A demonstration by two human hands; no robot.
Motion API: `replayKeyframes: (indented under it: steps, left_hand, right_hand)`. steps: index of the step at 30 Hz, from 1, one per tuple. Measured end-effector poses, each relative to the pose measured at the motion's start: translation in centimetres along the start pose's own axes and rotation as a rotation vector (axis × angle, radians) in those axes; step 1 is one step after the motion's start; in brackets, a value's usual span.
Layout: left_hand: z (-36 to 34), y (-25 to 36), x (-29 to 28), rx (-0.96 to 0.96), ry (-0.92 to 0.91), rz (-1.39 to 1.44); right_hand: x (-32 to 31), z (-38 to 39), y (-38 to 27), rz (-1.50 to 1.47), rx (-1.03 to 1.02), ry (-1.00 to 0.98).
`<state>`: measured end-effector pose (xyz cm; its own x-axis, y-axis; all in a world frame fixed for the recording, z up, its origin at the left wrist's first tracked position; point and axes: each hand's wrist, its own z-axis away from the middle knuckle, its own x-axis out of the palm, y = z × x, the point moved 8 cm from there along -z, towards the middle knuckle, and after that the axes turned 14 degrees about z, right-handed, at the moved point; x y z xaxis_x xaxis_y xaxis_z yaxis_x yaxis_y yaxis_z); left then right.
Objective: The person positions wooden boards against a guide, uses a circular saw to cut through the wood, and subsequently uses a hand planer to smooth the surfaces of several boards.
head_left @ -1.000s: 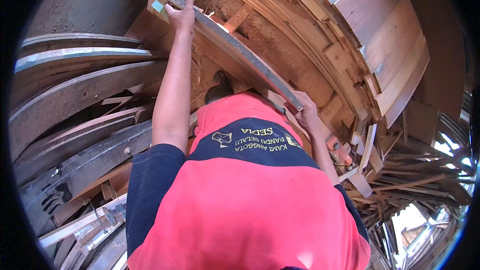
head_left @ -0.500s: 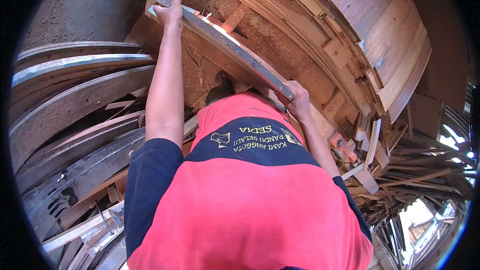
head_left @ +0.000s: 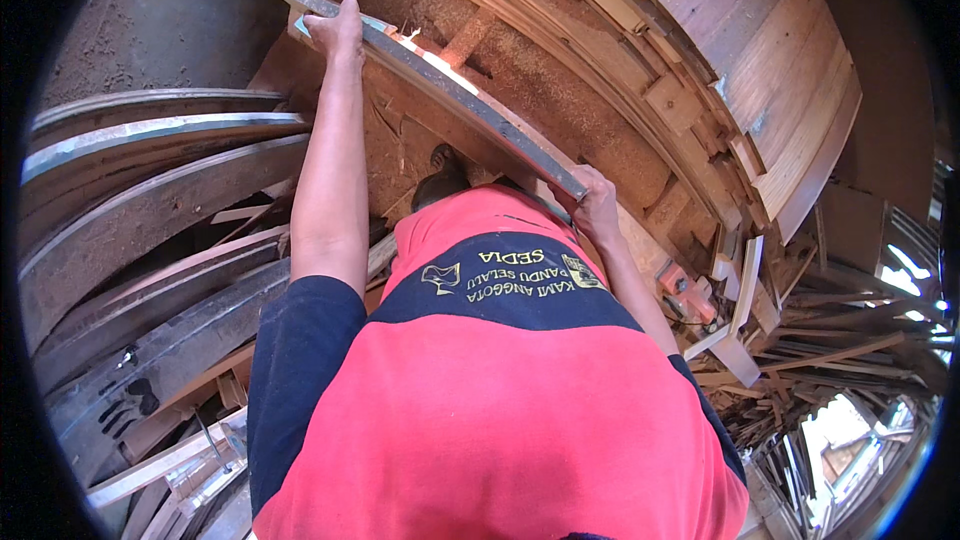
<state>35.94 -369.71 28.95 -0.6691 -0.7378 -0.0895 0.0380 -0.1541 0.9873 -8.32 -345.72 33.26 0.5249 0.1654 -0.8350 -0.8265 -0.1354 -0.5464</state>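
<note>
A long wooden board with a dark grey edge slants across the space in front of my body, from the upper left down to the right. My left hand grips it near its far left end, thumb lying along the upper edge. At the near right end my right hand is wrapped round the board, its fingers partly hidden behind it. Bright light falls on the board's edge near the middle, where a small pale splinter or shaving sticks up.
Long planks lean in a row at the left. Stacked timber runs along the right, beside a wide panel of joined boards. An orange power tool rests at lower right near piled scrap wood. Sawdust covers the floor.
Both hands keep their hold on the board. It has shifted only very slightly, its left end a little lower in the picture.
</note>
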Motion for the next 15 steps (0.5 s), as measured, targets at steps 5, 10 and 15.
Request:
replayKeyframes:
  steps: [5,10,15]
  left_hand:
    - [0.8,1.4,0.0,0.011,0.003,-0.034]
    - [1.2,1.9,-0.1,0.0,0.005,0.0]
    - [1.6,2.2,-0.1,0.002,-0.007,-0.069]
  right_hand:
    - [0.1,-0.1,0.0,0.02,-0.005,-0.019]
    - [0.1,-0.2,-0.3,0.033,-0.012,-0.017]
    - [0.1,-0.2,-0.2,0.038,-0.012,-0.018]
